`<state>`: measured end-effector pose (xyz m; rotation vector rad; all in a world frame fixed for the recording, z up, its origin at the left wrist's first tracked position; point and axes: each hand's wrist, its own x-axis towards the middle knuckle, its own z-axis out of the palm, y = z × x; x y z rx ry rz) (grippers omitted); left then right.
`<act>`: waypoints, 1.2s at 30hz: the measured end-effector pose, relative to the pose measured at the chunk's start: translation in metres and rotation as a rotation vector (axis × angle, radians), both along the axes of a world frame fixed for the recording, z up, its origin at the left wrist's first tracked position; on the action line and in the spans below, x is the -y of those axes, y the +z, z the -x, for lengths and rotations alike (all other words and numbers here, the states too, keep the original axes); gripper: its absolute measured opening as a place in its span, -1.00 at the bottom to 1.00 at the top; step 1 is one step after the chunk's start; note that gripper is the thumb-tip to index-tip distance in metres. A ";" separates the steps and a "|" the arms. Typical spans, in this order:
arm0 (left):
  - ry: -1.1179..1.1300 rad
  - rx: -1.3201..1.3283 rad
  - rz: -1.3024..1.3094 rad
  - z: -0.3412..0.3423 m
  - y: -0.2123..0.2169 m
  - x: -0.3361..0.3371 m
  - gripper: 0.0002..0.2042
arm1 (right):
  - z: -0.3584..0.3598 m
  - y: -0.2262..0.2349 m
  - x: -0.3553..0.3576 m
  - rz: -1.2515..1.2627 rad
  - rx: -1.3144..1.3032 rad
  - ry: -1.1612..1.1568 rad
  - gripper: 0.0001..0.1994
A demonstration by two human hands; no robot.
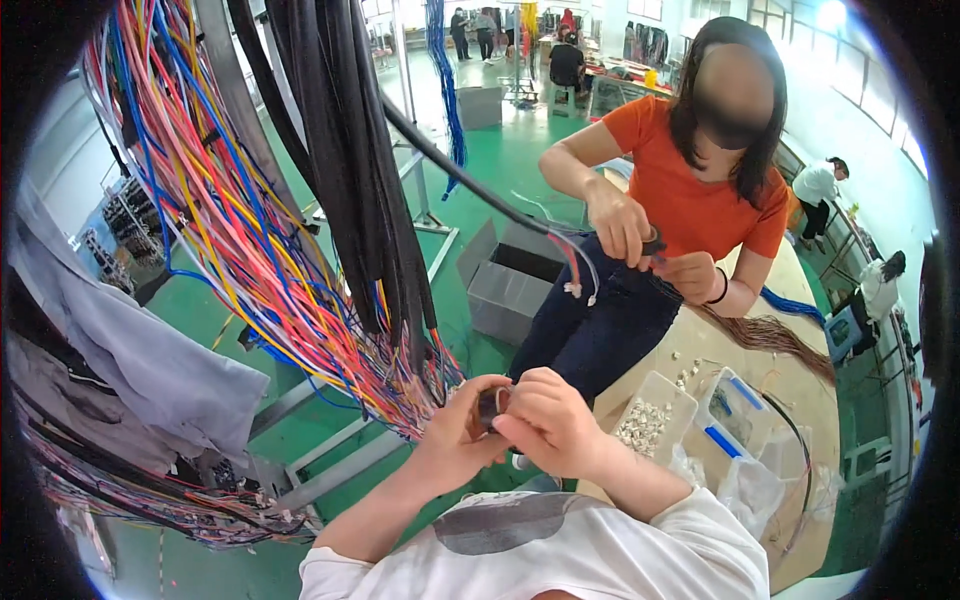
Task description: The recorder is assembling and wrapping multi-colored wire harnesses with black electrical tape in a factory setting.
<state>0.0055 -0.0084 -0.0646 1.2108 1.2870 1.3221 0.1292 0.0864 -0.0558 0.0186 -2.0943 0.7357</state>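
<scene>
Close in front of my body, my left hand point(454, 432) curls its thumb and fingers around a roll of black tape point(490, 404). My right hand point(552, 424) is closed against the roll's right side, fingertips pressed to it; whether they pinch a loose end is hidden. Just beyond my left hand hangs a thick bundle of coloured wires point(290, 275), red, yellow, blue and white. Beside it run black-sleeved cables point(345, 160). One black cable point(470, 180) stretches rightward toward a co-worker, ending in red and white leads with small white connectors point(573, 290).
A co-worker in an orange top point(690, 170) faces me, hands on a small dark object. On the wooden table point(640, 375) at right lie a clear box of white connectors point(655, 415), a second tray and brown wires point(770, 340). A grey box point(510, 290) stands on the green floor.
</scene>
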 end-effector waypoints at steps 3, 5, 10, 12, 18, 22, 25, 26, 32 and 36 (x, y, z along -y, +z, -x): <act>-0.120 0.484 0.044 0.006 0.011 -0.004 -0.53 | -0.004 0.001 -0.004 0.058 0.011 -0.017 -0.90; -0.075 0.696 0.062 0.003 0.008 -0.006 -0.54 | -0.003 0.001 -0.004 0.073 -0.021 -0.007 -0.88; 0.039 0.768 -0.140 0.000 0.005 0.005 -0.52 | -0.013 0.009 0.006 0.525 0.087 0.141 -0.80; 0.097 0.350 -0.317 -0.002 0.004 0.006 -0.58 | -0.017 0.010 0.004 0.708 0.135 0.180 -0.76; -0.064 0.328 -0.278 -0.003 -0.003 0.003 -0.74 | -0.021 0.017 0.009 0.752 0.173 0.139 -0.76; -0.032 0.142 -0.186 -0.006 -0.001 0.004 -0.89 | -0.021 0.007 -0.005 0.501 0.200 0.083 -0.81; 0.049 -0.191 -0.336 -0.007 0.007 0.005 -0.89 | -0.019 0.008 -0.013 0.384 0.083 0.321 -0.82; 0.079 -0.222 -0.345 -0.007 0.006 0.005 -0.88 | -0.018 0.010 -0.015 0.314 0.096 0.337 -0.82; -0.016 -0.207 -0.258 -0.004 0.003 0.006 -0.84 | -0.012 -0.007 -0.011 0.325 0.037 0.252 -0.82; -0.001 -0.192 -0.138 -0.014 0.003 0.005 -0.63 | -0.007 -0.005 -0.009 0.109 -0.011 0.150 -0.82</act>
